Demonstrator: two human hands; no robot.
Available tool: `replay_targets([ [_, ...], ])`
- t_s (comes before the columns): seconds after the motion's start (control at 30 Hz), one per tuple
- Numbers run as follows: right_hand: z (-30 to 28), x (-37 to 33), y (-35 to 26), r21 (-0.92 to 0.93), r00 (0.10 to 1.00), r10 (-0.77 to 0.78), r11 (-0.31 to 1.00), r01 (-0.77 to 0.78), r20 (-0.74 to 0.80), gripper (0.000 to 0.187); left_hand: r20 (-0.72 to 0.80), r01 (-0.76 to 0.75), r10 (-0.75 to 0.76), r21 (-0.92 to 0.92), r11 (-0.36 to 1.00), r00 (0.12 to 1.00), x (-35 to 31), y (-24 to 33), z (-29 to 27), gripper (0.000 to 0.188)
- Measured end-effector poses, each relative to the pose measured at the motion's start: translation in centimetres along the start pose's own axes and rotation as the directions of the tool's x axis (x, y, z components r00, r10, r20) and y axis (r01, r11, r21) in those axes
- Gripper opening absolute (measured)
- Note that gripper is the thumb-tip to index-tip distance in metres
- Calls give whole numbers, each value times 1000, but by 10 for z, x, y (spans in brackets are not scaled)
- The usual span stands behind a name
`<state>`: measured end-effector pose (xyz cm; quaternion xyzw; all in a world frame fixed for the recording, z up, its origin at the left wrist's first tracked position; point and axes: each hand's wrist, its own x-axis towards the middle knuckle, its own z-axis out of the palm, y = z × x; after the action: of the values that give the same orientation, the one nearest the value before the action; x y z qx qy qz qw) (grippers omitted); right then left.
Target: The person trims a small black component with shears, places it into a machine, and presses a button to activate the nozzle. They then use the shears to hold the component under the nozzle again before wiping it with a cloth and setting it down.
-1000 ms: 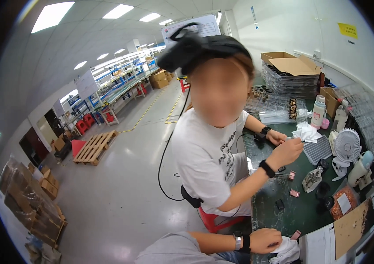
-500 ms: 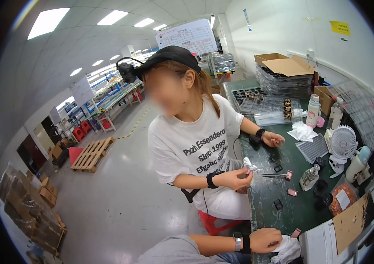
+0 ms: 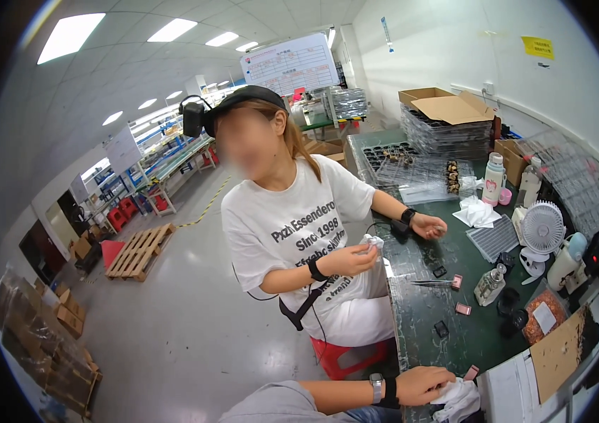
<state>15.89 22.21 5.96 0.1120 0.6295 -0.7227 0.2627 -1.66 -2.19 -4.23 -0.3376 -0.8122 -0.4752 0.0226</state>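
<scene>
Left hand (image 3: 423, 385) loosely curled, back upward, fingers touching a crumpled, soft-folded white cloth (image 3: 460, 402) on the scuffed dark green worktop (image 3: 418, 310); cannot tell whether it grips, and the right hand is out of view. Co-worker's nearer hand (image 3: 352, 261) pinches a wadded white wipe (image 3: 372, 242); farther hand (image 3: 426, 226) half curled. Between the two people lie slim metal tweezers (image 3: 432, 283) and a small rectangular pink piece (image 3: 463, 309).
</scene>
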Motion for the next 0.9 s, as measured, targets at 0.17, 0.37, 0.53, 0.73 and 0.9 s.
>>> replay_targets([
  [0.17, -3, 21, 14, 231, 946, 243, 954, -192, -215, 65, 32, -179, 178, 42, 983, 984, 3, 14, 1, 36],
  [0.37, 12, 12, 24, 191, 982, 27, 981, 10, -189, 33, 120, -48, 27, 177, 983, 992, -5, -3, 18, 25],
  [0.53, 14, -3, 27, -373, 953, -278, 903, 216, -122, 67, -146, -100, 108, 61, 993, 983, -10, 30, -14, 24],
  [0.73, 17, 13, 28, -785, 786, -589, 570, 241, -186, 73, 155, 324, -296, -648, 690, 942, -14, 57, -29, 13],
  [0.9, 32, -3, 6, -905, 666, -698, 418, 79, -264, 73, 385, 386, -112, -772, 505, 916, -9, 82, -21, 16],
])
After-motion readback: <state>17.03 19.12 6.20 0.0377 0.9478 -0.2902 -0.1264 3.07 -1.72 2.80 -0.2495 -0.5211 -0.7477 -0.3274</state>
